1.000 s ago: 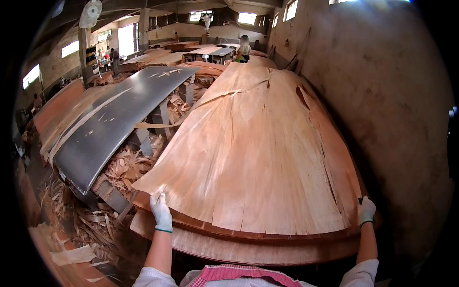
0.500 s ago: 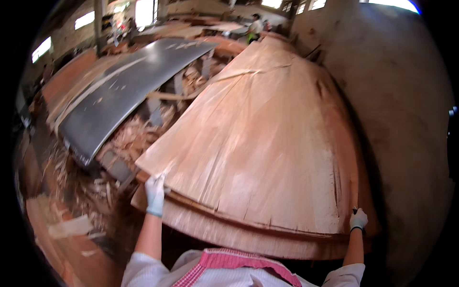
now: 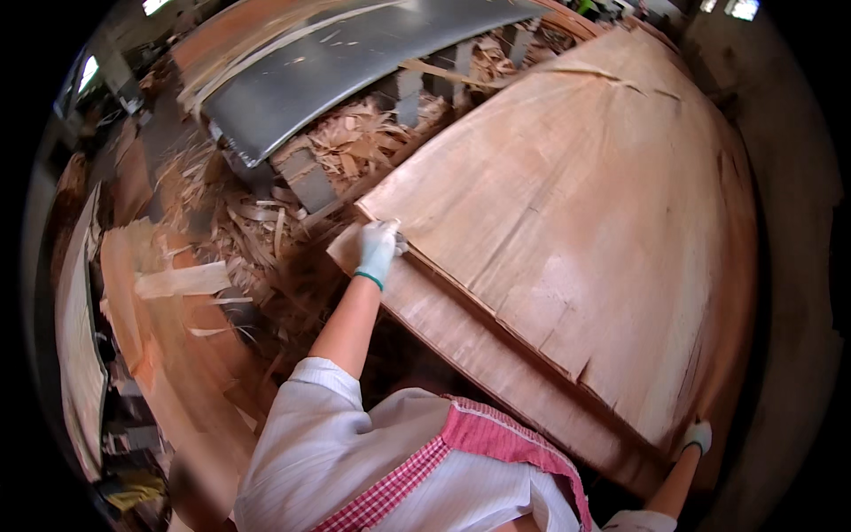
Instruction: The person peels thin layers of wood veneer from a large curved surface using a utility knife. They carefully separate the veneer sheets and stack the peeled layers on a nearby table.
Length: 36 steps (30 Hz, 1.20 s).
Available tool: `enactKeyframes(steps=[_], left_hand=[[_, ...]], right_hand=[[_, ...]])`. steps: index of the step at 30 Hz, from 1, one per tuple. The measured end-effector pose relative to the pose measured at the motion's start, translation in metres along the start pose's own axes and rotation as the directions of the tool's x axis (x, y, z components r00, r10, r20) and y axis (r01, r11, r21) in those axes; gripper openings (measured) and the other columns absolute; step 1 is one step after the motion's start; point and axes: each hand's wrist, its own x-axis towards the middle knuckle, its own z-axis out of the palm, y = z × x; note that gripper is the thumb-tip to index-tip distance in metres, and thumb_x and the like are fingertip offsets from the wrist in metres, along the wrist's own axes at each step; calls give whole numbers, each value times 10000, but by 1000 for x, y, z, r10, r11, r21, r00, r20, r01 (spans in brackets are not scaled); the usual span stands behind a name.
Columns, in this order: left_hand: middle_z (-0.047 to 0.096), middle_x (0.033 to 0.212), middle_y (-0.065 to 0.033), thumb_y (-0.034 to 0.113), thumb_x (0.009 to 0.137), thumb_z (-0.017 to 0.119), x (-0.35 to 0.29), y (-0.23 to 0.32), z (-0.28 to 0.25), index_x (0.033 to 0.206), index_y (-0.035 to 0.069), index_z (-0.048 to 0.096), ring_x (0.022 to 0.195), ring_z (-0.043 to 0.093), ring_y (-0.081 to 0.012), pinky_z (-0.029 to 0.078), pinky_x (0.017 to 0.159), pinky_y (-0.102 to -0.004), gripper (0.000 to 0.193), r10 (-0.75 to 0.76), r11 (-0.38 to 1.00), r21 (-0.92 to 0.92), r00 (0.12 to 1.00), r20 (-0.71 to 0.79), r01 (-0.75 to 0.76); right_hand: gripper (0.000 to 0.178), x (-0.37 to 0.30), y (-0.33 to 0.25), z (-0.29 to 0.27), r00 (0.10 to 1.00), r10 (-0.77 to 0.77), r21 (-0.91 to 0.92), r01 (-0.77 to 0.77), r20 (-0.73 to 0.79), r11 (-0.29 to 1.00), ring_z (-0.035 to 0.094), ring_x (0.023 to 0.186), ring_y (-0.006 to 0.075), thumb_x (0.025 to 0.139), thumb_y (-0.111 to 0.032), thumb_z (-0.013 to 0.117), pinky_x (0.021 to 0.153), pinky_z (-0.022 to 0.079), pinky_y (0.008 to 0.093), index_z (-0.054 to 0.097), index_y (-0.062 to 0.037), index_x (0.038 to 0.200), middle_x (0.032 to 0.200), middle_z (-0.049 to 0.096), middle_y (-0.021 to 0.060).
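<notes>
A large reddish-tan wood veneer sheet (image 3: 567,222) lies on top of a stack, with cracks along its grain and a ragged near edge. At its near left corner, my gloved left hand (image 3: 379,248) is closed on the edge, fingers curled round it. My right hand (image 3: 698,435), also gloved, is at the sheet's near right corner, against the edge; its fingers are mostly hidden. Below the top sheet, a lower veneer sheet (image 3: 479,332) sticks out toward me.
A dark, shiny panel (image 3: 337,71) rests on grey blocks (image 3: 308,180) at the far left. Veneer scraps (image 3: 355,142) lie heaped beneath and beside it. Loose veneer pieces (image 3: 177,328) cover the near left, and a wall (image 3: 798,266) runs along the right.
My view has swung left and down, so the stack appears farther right and tilted. More of the lower sheet shows past the top sheet's near edge. My left hand stays at its corner.
</notes>
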Motion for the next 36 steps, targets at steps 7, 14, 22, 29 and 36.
enactKeyframes(steps=[7,14,22,29,36], left_hand=[[525,759,-22,241,908,621,-15,0,-1,898,49,562,584,561,-133,502,515,-229,200,147,982,100,982,121,-159],[467,593,-13,191,935,603,7,-21,1,687,65,427,428,408,-92,343,384,-238,330,338,901,255,936,95,-351],[468,653,11,219,938,592,-7,-12,-1,763,55,482,480,409,-79,358,432,-221,264,262,939,185,952,160,-289],[613,1047,-113,261,942,585,-54,11,-30,1194,-17,551,870,574,-195,477,789,-323,376,749,498,511,645,153,-700],[476,1373,-146,460,866,564,-148,-27,80,1291,57,535,1329,357,-310,164,1128,-539,587,372,-105,628,555,744,-771]], right_hand=[[329,-16,-9,-12,998,53,118,-47,-45,992,607,1059,347,888,-315,526,901,488,449,628,-198,1179,1186,628,134],[318,-19,-3,-10,989,134,84,-139,64,987,624,1050,302,917,-313,573,866,511,431,605,-77,1128,1115,652,153],[346,-25,5,5,993,109,163,-114,38,980,619,1021,318,914,-339,569,854,499,440,580,-56,1113,1120,634,168],[497,-89,80,38,998,12,371,14,-68,928,571,1051,394,821,-355,639,869,467,470,513,-72,1209,1109,615,219],[458,-127,104,20,993,117,500,-102,2,860,591,1028,388,895,-378,575,864,471,430,596,-13,1171,1110,638,214]])
